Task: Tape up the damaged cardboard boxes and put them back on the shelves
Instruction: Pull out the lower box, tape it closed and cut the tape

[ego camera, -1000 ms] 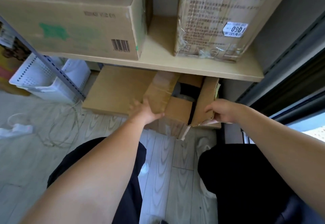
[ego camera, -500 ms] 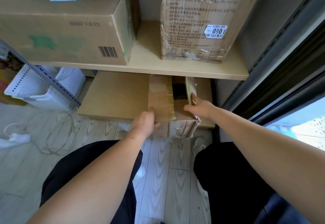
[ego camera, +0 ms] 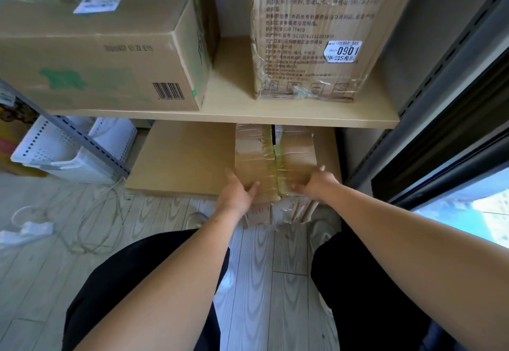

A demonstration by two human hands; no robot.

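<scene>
So it's a light wooden shelf unit [ego camera: 275, 112] by a dark window frame [ego camera: 454, 119] on the right, pale wood-grain plank floor [ego camera: 275, 282] underneath. Three cardboard boxes in view: two on the upper shelf, a big wide box [ego camera: 104, 56] on the left with a barcode, and a taller crumpled box [ego camera: 314, 34] on the right with a white price sticker, a bare gap of shelf between them. The third one, the damaged box [ego camera: 272, 158], sits on the low shelf board [ego camera: 181, 158] at the right end, its front edge sticking out past the board's lip, flaps folded down with shiny tape over the seam and a small dark gap at the back. The left hand [ego camera: 238, 192] lies flat on the left flap, fingers spread; the right hand [ego camera: 316, 184] presses on the right flap, fingers straight-ish. Off to the left there's a white perforated basket [ego camera: 74, 149] behind a grey shelf post [ego camera: 82, 141], plus one white power strip [ego camera: 33, 228] and loose cable on the floor. The board left of the box is bare.
</scene>
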